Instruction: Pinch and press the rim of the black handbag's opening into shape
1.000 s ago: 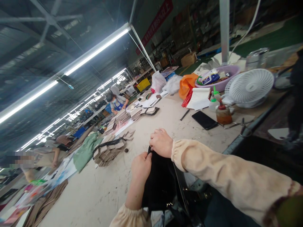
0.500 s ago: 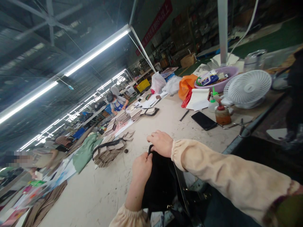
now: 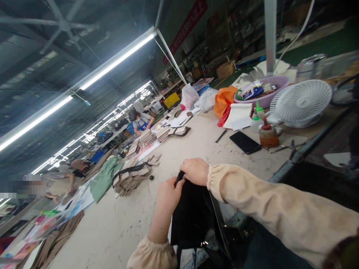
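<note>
A black bag (image 3: 190,216), with gold-coloured metal fittings low down, hangs over the near edge of the worktable (image 3: 112,231). My left hand (image 3: 169,190) pinches its top edge from the left, thumb uppermost. Close beside it, my right hand (image 3: 196,171) has its fingers curled down over the same edge. A short fold of black material stands up between the two hands. Much of the bag's lower part is dark, and its right side lies partly under my right sleeve (image 3: 252,194).
Right of my hands lie a black phone (image 3: 245,142), a bottle of amber liquid (image 3: 268,135), a white fan (image 3: 301,101) and a purple basin (image 3: 263,97). Stacked brown pieces (image 3: 131,181) and green cloth (image 3: 105,179) sit to the left. Two co-workers are farther off.
My right hand's fingers, stretched out earlier, have curled in onto the bag's top edge. More of the black fold now shows between my hands. The whole view has shifted slightly.
</note>
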Demonstrator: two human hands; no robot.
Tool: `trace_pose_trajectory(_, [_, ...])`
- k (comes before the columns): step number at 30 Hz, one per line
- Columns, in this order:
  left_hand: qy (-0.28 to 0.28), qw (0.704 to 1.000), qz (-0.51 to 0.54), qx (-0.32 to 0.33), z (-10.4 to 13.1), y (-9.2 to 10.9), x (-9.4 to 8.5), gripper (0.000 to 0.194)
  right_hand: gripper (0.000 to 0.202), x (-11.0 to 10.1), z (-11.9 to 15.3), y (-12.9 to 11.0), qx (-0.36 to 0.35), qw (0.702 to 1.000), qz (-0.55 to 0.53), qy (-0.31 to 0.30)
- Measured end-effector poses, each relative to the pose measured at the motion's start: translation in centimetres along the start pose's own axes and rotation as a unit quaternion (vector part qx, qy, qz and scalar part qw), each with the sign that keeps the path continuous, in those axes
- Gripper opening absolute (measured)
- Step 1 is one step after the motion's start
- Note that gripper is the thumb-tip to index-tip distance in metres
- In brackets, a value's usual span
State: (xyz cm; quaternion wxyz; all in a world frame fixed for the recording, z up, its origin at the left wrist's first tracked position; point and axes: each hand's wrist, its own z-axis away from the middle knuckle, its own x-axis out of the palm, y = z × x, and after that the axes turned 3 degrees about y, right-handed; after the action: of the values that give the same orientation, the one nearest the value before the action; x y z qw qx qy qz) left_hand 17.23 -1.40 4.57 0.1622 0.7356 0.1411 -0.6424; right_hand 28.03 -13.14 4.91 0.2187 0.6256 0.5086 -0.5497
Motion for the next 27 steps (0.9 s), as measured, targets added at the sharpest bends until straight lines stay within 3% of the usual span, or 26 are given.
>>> trace_pose_trajectory(5, [0.0, 0.997, -0.075, -0.017, -0.5, 0.6, 0.1, 0.039, 0.019, 0.1, 0.2, 0.5, 0.007, 0.999, -0.041, 0.014])
trace_pose_trajectory(10, [0.006, 0.997, -0.068, -0.036, -0.7, 1.0, 0.3, 0.04, 0.031, 0.3, 1.7, 1.6, 0.02, 0.992, -0.111, 0.053])
trace_pose_trajectory(15, [0.008, 0.999, 0.002, -0.042, -0.7, 0.8, 0.3, 0.045, 0.059, 0.9, 6.8, 0.9, 0.076, 0.961, -0.235, 0.127])
trace_pose_trajectory(17, [0.01, 0.996, 0.077, -0.048, -0.6, 0.3, 0.5, 0.049, 0.074, 1.3, 9.6, -0.2, 0.106, 0.951, -0.263, 0.122])
trace_pose_trajectory(19, [-0.004, 0.975, 0.213, -0.065, -0.4, -0.4, 0.6, 0.059, 0.087, 1.7, 12.2, -1.4, 0.133, 0.948, -0.274, 0.09])
trace_pose_trajectory(22, [-0.045, 0.893, 0.423, -0.143, 0.3, -1.3, 0.5, 0.084, 0.096, 2.2, 14.8, -3.0, 0.151, 0.944, -0.291, 0.05])
trace_pose_trajectory(24, [-0.059, 0.852, 0.484, -0.192, 1.1, -1.6, 0.3, 0.097, 0.096, 2.3, 15.4, -3.6, 0.151, 0.942, -0.297, 0.046])
trace_pose_trajectory(25, [-0.06, 0.847, 0.489, -0.201, 1.6, -1.7, 0.0, 0.099, 0.095, 2.3, 15.4, -3.8, 0.148, 0.942, -0.298, 0.048])
trace_pose_trajectory(27, [-0.06, 0.867, 0.46, -0.18, 2.8, -1.9, -0.4, 0.091, 0.095, 2.2, 15.2, -3.8, 0.139, 0.944, -0.295, 0.053])
